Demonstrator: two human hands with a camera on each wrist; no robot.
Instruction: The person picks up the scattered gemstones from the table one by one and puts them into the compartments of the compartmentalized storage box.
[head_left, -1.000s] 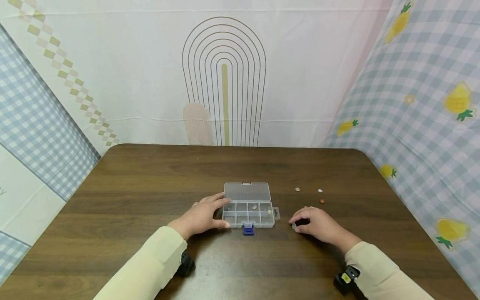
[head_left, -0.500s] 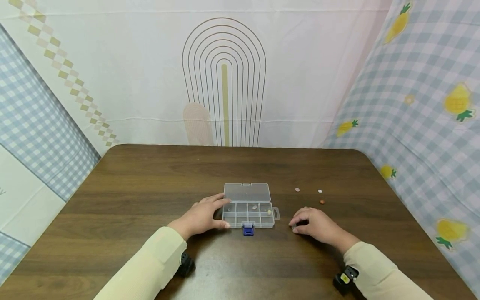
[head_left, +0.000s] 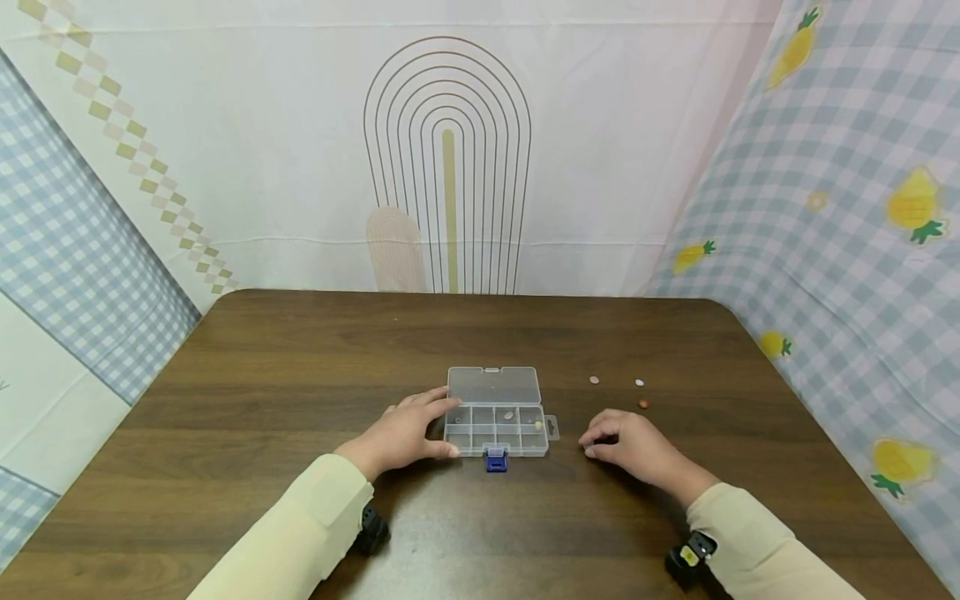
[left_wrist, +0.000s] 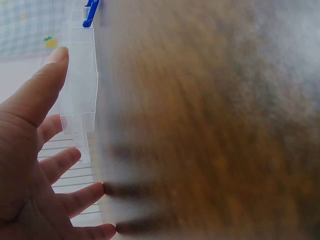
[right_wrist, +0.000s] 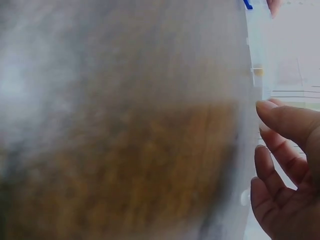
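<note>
On the table [head_left: 300, 358] lies a clear plastic compartment box [head_left: 483, 439] with its lid [head_left: 493, 385] raised back and a blue latch [head_left: 496, 460] at the front. A few small pieces sit in its back row, one a yellowish bead [head_left: 537, 426]. My left hand [head_left: 405, 429] rests against the box's left side, fingers spread, thumb at the front corner and index finger near the hinge. Right of the box, my right hand [head_left: 633, 444] is low over the table, thumb and fingertips together on a small pale piece, now hidden by the fingers.
Behind the right hand lie a pinkish piece [head_left: 594, 380], a white piece [head_left: 639, 383] and a reddish-brown bead [head_left: 642, 404]. A hanging tab [head_left: 552, 427] sticks out from the box's right side. Printed cloths [head_left: 600, 167] hang behind the table and at both sides.
The right thumb and fingertips have drawn closer together over the small pale piece, which showed a second ago and is now covered. The left hand and box have stayed in place.
</note>
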